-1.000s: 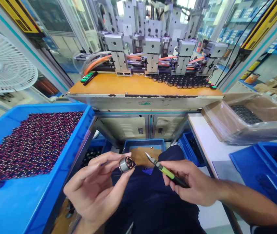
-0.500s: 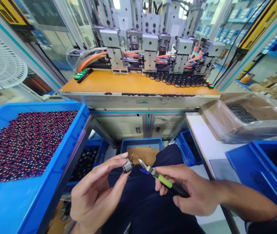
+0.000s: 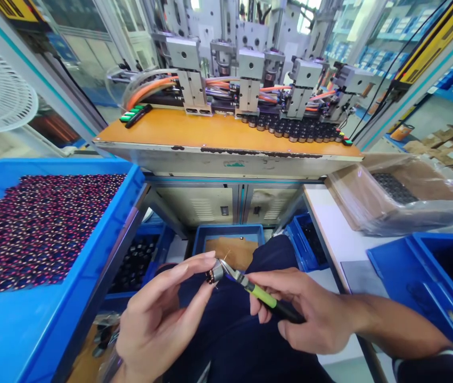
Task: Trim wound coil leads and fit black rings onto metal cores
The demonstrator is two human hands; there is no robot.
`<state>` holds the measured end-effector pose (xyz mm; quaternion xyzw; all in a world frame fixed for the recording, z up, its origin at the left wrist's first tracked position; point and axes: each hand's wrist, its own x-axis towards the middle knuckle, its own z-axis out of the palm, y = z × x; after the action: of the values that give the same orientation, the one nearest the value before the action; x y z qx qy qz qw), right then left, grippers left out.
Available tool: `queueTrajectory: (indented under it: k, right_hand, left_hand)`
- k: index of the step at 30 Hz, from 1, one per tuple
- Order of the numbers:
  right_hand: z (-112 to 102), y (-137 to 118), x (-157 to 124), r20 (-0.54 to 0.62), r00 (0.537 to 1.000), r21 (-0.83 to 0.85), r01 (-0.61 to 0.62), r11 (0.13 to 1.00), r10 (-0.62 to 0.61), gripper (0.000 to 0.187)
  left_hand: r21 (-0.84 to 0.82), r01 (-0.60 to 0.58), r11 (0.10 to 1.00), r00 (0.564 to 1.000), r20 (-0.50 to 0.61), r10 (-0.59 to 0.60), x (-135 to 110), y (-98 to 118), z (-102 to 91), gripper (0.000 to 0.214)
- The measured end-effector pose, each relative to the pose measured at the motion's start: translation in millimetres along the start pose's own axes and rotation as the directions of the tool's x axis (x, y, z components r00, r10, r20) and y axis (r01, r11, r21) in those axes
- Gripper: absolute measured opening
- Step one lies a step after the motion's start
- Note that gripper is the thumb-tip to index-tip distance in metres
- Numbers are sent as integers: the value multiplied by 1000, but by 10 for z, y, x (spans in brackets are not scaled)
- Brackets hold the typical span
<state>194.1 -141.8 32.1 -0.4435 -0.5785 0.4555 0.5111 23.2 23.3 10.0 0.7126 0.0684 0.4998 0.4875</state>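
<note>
Between the thumb and fingers of my left hand (image 3: 166, 314) is a small metal cylinder with copper windings, a motor stator (image 3: 215, 272). Thin copper wire ends stick out of it. My right hand (image 3: 310, 308) grips a pair of cutting pliers (image 3: 264, 297) with green and black handles. The pliers' jaws reach the stator's right side, at the wire; whether they are closed on it I cannot tell. Both hands are above my dark-clothed lap, and a blue tray (image 3: 200, 234) lined with brown card lies beyond them.
At left a large blue bin (image 3: 14, 330) holds rows of wound parts. Ahead stands a machine with an orange bench (image 3: 170, 130) bearing several black cylinders (image 3: 302, 129). On the right are a plastic-lined carton (image 3: 354, 197) and blue bins (image 3: 405, 266). A white fan (image 3: 2, 85) is at far left.
The stator has turned in my left fingers, its copper windings now facing left. The pliers' tips have moved left and now meet it, where before there was a gap.
</note>
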Motion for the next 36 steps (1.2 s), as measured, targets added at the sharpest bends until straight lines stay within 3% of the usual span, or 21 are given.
queueTrajectory:
  k: [16,24,31,33,36]
  right_hand:
    - [21,-17,37,-7,991,50,-132,990,132,85]
    - [7,59,-7,-75,982,-77,-180,981,174,70]
    - [-74,69,28,-132,965,35,-222,974,225,75]
    - [-92,72,50,-147,959,43,-237,971,241,75]
    - [-122,83,111,-179,946,37,-268,963,270,72]
  left_hand:
    - [-9,26,1000,999,-42,-26,-8,15,13,76]
    - [34,25,999,999,-45,-24,-60,-51,-19,74]
    - [28,63,998,993,-105,-60,-48,-49,-10,73]
    - [18,116,993,980,-164,-111,-15,-43,-31,67]
    - [-104,318,942,920,-205,-333,-5,-73,-171,49]
